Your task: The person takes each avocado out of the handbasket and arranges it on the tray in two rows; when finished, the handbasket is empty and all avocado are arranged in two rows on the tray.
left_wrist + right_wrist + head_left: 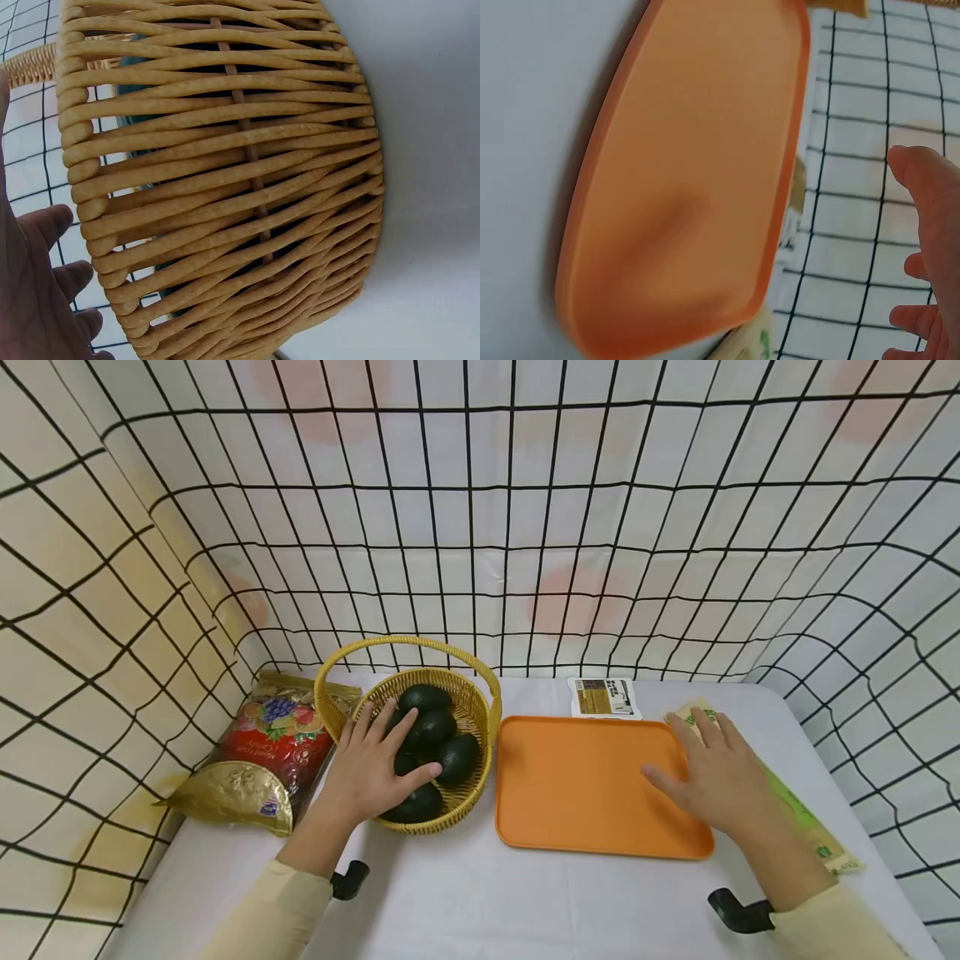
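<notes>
White table, grid-patterned cloth walls. Left hand, fingers spread, rests on the avocados in the wicker basket, frame centre-left. Right hand, fingers spread, lies over the orange tray; contact apparently flat, unclear.

I count five avocados in one basket, one orange tray, three packets and two hands.

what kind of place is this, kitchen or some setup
Probably a staged recording booth, not a kitchen: a black-gridded cream plastic sheet walls in a white table holding a yellow woven basket of dark avocados and an empty orange plastic tray.
</notes>
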`<state>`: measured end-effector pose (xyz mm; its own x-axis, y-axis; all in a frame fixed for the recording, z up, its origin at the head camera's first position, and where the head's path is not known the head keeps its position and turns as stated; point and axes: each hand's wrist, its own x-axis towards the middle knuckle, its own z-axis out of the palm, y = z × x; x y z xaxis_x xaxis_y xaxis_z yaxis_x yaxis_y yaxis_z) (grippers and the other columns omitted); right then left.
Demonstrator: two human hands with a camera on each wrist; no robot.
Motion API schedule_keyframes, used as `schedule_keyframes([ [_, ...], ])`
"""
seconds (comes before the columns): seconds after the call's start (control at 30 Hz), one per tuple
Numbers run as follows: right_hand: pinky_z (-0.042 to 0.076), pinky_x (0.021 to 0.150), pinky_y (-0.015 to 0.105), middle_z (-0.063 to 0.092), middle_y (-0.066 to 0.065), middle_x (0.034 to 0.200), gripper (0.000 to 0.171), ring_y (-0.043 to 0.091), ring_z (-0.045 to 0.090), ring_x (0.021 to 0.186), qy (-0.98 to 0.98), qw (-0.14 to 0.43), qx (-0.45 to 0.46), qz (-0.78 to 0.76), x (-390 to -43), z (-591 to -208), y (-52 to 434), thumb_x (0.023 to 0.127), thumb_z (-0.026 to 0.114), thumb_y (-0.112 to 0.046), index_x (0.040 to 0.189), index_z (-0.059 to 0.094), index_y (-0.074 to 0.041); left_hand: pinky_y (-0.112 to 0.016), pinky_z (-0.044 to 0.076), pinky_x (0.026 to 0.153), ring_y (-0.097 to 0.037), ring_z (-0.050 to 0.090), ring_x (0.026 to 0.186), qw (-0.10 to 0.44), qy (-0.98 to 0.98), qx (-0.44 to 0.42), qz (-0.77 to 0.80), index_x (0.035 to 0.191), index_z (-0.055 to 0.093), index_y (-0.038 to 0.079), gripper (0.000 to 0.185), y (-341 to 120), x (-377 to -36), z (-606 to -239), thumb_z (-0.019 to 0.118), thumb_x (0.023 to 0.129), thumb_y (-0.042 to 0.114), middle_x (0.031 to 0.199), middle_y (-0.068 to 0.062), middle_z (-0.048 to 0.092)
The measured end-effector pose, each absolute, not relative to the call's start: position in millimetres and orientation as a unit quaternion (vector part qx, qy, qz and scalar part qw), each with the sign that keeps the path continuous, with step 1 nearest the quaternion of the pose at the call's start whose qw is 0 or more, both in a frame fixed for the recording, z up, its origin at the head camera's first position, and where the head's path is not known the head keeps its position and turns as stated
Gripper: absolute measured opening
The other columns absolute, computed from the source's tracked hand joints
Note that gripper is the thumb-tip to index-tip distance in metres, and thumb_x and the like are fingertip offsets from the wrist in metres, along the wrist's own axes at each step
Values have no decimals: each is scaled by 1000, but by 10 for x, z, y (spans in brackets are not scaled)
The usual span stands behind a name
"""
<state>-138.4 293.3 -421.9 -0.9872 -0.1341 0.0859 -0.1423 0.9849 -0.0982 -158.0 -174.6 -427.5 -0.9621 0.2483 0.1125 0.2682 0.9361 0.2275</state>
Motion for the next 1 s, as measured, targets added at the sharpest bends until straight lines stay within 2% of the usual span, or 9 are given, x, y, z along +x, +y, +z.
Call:
schedule_keyframes([
  [0.3,23,116,69,32,29,159,89,54,28,144,-993,47,85,70,-1315,-4076,2636,93,55,-67,156,35,-7,-65,15,123,-45,14,157,72,-975,-144,-154,160,35,23,86,-1769,-1539,-4282,57,90,68,169,-13,26],
  [0.43,29,113,70,36,28,158,82,52,32,143,-989,52,92,108,-1279,-4043,2482,94,61,-59,154,40,-6,-65,21,121,-46,19,155,84,-972,-148,-162,159,36,22,80,-1783,-1523,-4286,57,93,63,167,-14,30],
  [0.57,36,109,69,43,25,154,72,51,38,140,-981,87,113,130,-1238,-4035,2336,94,67,-47,149,48,-5,-66,26,119,-45,25,153,88,-969,-146,-180,157,40,20,76,-1801,-1503,-4285,58,94,59,165,-14,33],
  [0.7,43,105,65,50,22,149,66,47,46,136,-975,117,133,132,-1233,-4048,2204,93,69,-42,146,52,-6,-64,33,116,-41,33,150,106,-962,-144,-209,154,45,19,72,-1834,-1471,-4280,62,94,55,162,-13,39],
  [0.83,49,99,62,53,18,147,64,43,52,132,-973,121,137,137,-1253,-4071,2093,94,68,-41,146,52,-8,-60,37,115,-36,39,147,137,-946,-155,-250,150,50,18,66,-1893,-1446,-4316,68,93,46,158,-10,44],
  [1.0,48,103,58,59,17,141,60,42,56,127,-966,140,152,153,-1270,-4122,1943,92,71,-37,142,56,-6,-58,39,113,-30,42,144,171,-925,-155,-301,147,54,20,60,-1971,-1403,-4394,72,92,34,155,-7,48],
])
